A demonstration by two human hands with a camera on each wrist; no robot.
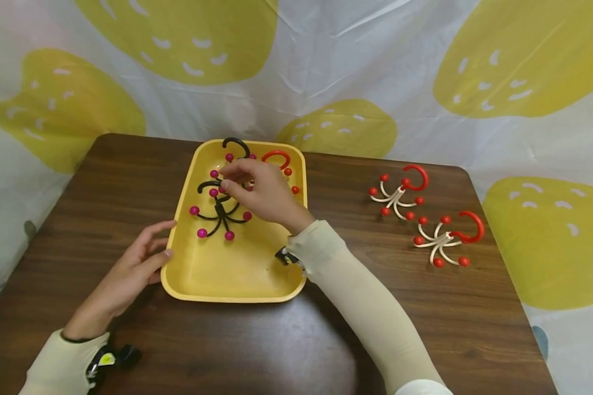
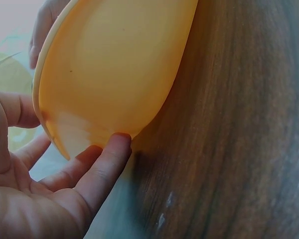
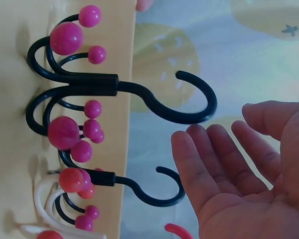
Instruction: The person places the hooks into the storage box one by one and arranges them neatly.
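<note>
While my right hand [image 1: 266, 189] hangs loosely spread over the yellow tray [image 1: 227, 269], a black hook [image 3: 114, 84] sits inside it | likely light, stiff, slick | I'd pinch its stem [image 3: 92, 83], off pink balls [image 3: 66, 39] | left hand [image 1: 133, 269]: straight fingers against tray's outer side

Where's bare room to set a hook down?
Free: near end of the yellow tray, between black hooks and front rim; tabletop beyond the right sleeve, between tray and red-and-white hooks. Crowded: the tray's far half, with hooks beside the right hand.

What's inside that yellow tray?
Two black hangers with pink balls and a red-hooked white one. In the head view, the right hand covers parts of them.
</note>
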